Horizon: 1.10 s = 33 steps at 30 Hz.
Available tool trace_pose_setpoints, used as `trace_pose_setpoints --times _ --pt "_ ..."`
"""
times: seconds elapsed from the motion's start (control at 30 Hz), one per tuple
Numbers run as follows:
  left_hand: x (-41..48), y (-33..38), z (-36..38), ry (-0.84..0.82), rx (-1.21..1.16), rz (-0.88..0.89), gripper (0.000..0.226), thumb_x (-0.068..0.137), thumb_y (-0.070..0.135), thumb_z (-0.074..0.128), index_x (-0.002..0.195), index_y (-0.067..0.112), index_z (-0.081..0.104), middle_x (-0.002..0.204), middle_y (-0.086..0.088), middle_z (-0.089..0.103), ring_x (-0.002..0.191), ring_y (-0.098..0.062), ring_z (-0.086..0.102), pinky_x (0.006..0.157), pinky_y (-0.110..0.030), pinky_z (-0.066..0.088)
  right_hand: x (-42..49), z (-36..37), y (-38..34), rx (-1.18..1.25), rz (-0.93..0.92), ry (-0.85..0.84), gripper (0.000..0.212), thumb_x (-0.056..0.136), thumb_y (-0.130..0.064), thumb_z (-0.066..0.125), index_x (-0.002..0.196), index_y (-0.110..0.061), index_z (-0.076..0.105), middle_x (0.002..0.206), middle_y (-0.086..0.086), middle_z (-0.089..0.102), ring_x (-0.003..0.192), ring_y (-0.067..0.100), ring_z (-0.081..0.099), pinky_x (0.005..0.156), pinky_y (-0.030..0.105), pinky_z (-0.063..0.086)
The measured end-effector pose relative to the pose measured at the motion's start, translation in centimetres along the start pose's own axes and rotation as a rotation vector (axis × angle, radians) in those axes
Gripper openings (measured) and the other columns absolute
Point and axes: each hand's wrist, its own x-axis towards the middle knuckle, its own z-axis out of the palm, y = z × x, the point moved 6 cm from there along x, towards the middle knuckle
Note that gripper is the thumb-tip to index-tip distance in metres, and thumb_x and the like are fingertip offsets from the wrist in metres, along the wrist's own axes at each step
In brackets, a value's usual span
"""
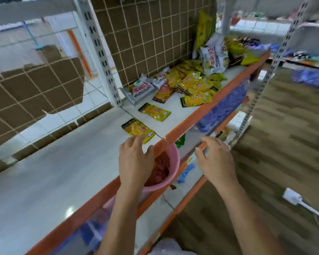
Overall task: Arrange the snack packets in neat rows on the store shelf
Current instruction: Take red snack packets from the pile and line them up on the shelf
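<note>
A flat yellow foil snack packet [137, 130] lies ten-to-four at twelve o'clock of our nearer left hand [134, 161]; it and our right hand [216, 161] are spread, empty.

A round pink plastic bowl [175, 158] sits just below centre, at about 6 o'clock, holding a heap of small red pieces [159, 171] too blurred to identify. Just at its 3 o'clock side lies a small light-blue plastic item [186, 173]. A torn brown cardboard box [37, 83] fills the 9 o'clock area. At 12 o'clock stands a white wire grid panel [151, 43] backed with brown board. Brown wood-pattern floor [287, 137] spans 3 to 5 o'clock, with a white plug block [291, 196] lying on it at 4 o'clock.
</note>
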Motion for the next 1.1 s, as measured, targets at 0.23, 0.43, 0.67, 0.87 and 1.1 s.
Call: trace_pose_setpoints --times 0.23,0.43,0.67,0.87,1.1 --pt "6.2 3.4 6.4 -0.161 0.058 -0.043 0.049 0.090 0.031 0.059 0.135 0.015 0.048 0.133 -0.012 0.050 0.121 -0.033 0.044 0.098 -0.042 0.036 6.4 -0.7 4.4 -0.008 0.033 -0.021 0.039 0.091 -0.022 0.057 0.127 -0.010 0.054 0.126 0.009 0.057 0.118 0.025 0.048 0.097 0.031 0.037" --pt "14.8 5.2 12.9 -0.269 0.121 -0.053 0.057 0.093 0.033 0.054 0.140 0.006 0.038 0.143 -0.016 0.038 0.133 -0.033 0.033 0.108 -0.042 0.027 15.3 0.3 6.3 -0.051 -0.028 -0.059 0.036 0.093 -0.023 0.053 0.127 -0.010 0.053 0.123 0.011 0.057 0.115 0.027 0.050 0.091 0.033 0.040" --pt "24.7 4.3 17.6 -0.342 0.200 -0.160 0.061 0.093 0.031 0.055 0.140 0.002 0.030 0.139 -0.022 0.039 0.128 -0.038 0.036 0.104 -0.045 0.032 27.7 2.1 7.2 -0.035 -0.081 -0.040 0.041 0.091 -0.021 0.057 0.129 -0.006 0.050 0.120 0.017 0.054 0.113 0.034 0.048 0.089 0.037 0.040" --pt "28.1 3.2 21.0 -0.377 0.229 -0.253 0.078 0.087 0.054 0.055 0.145 0.013 0.024 0.138 -0.021 0.043 0.125 -0.038 0.040 0.101 -0.044 0.036 32.6 5.4 3.5 0.005 -0.387 -0.149 0.041 0.092 -0.015 0.054 0.133 -0.015 0.050 0.134 0.007 0.051 0.127 0.027 0.042 0.102 0.037 0.034" --pt "29.2 3.1 22.1 -0.286 0.257 -0.345 0.075 0.083 0.050 0.062 0.140 0.016 0.027 0.134 -0.019 0.043 0.126 -0.039 0.036 0.097 -0.047 0.035 34.0 10.7 4.3 -0.237 -0.536 -0.180 0.033 0.079 -0.038 0.066 0.111 -0.029 0.065 0.140 0.001 0.048 0.139 0.020 0.029 0.111 0.053 0.015"
